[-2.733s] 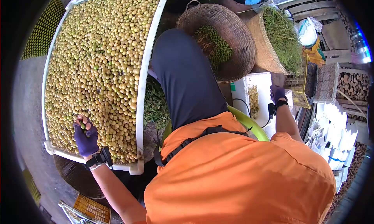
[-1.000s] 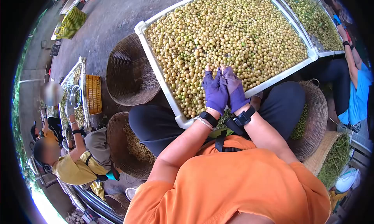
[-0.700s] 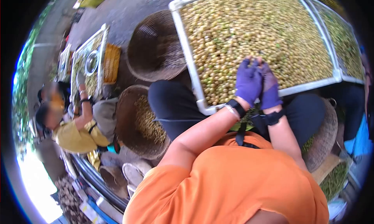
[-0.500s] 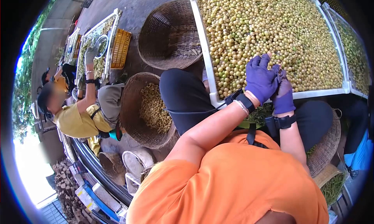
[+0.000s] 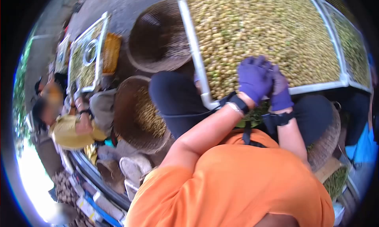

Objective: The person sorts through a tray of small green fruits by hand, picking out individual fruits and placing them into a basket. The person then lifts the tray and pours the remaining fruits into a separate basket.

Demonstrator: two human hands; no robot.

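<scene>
Together, the gloved left hand (image 5: 254,80) and right hand (image 5: 280,89) meet over yellowish fruits (image 5: 260,26) in the white-rimmed tray (image 5: 192,41), upper right, blur hiding whether their fingers grasp any.

Fruit (image 5: 264,29) blurred, tray (image 5: 316,86) top cut off

I see purple on the left grip (image 5: 254,79) and the right grip (image 5: 280,87), with black wristbands (image 5: 283,117) on both. The fruit (image 5: 268,33) reads to me as pale yellow-tan, flecked with green, inside a white tray frame (image 5: 194,49). On my feed the wearer's shirt (image 5: 237,183) is plain orange, the trousers (image 5: 173,97) dark navy, the upper basket (image 5: 158,33) brown, the crate (image 5: 111,53) amber-orange, and a co-worker's shirt (image 5: 71,132) mustard yellow.
</scene>
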